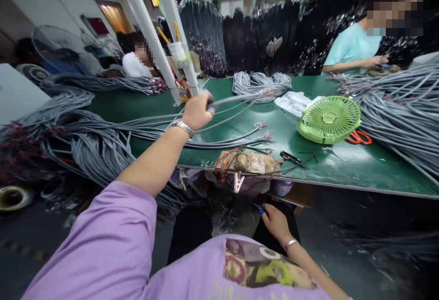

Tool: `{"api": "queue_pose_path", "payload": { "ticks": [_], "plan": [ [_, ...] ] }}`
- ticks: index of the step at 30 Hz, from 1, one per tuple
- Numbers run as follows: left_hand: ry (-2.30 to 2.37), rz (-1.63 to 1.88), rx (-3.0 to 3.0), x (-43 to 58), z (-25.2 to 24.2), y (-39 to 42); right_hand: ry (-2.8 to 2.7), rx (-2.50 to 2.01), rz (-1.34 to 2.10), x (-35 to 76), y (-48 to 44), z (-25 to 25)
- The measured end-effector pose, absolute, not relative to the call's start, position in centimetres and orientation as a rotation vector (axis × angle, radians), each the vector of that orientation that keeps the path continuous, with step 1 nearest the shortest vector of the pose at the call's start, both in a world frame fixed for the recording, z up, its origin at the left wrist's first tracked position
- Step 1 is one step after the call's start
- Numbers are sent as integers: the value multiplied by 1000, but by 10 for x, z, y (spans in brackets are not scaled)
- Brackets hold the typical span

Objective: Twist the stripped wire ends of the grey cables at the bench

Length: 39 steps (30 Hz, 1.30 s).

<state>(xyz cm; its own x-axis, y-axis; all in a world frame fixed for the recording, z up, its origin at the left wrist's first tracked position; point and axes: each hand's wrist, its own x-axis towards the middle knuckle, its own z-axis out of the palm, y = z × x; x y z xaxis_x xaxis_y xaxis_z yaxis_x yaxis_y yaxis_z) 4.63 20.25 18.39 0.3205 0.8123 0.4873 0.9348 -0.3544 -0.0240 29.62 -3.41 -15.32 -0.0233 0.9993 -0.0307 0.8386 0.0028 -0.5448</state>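
Purple shirt [192, 265], left hand [198, 110] tight round cables [236, 99] above green table [356, 167], right hand [276, 223] round blue tool [261, 211], hanging wires [202, 34] beyond

dim at back | glare on green tabletop [387, 167] | raised cables [236, 99] blurred – motion, perhaps | edges stretched

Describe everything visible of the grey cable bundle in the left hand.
The slim bundle of round grey cables looks smooth and plastic-sheathed. The bare left hand is closed around it; from there it extends right over the glossy green tabletop. At least two strands sag below the rest. Pinkish wire tips show at its right end, by the coiled grey cables; whether they touch is unclear. Blur hides the strand count.
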Motion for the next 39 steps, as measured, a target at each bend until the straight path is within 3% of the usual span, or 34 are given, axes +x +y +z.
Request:
{"api": "queue_pose_path", "payload": {
  "ticks": [4,6,10,11,15,19,23,27,32,39],
  "plan": [
    [-1301,131,-2623,67,154,196,-1911,-1865,597,297,-32,-154],
    [-1385,-21,-2664,70,149,197,-1899,-1854,581,298,-33,-155],
    [-1605,-776,-2664,64,159,196,-1891,-1862,548,302,-36,-155],
    [-1547,-761,-2765,62,161,192,-1891,-1862,549,303,-37,-155],
    [-1180,-157,-3153,65,158,169,-1879,-1855,562,305,-37,-159],
    [-1454,-746,-2931,69,149,160,-1874,-1854,555,306,-36,-167],
    [-1362,-559,-3019,71,143,157,-1909,-1880,529,307,-33,-167],
    [-1460,-1013,-2938,67,135,138,-1924,-1870,481,307,-34,-159],
    [-1229,-639,-3162,49,111,104,-1974,-1900,501,307,-34,-151],
    [-1549,-709,-3234,8,57,39,-1906,-1893,520,310,-35,-157]
  ]
}}
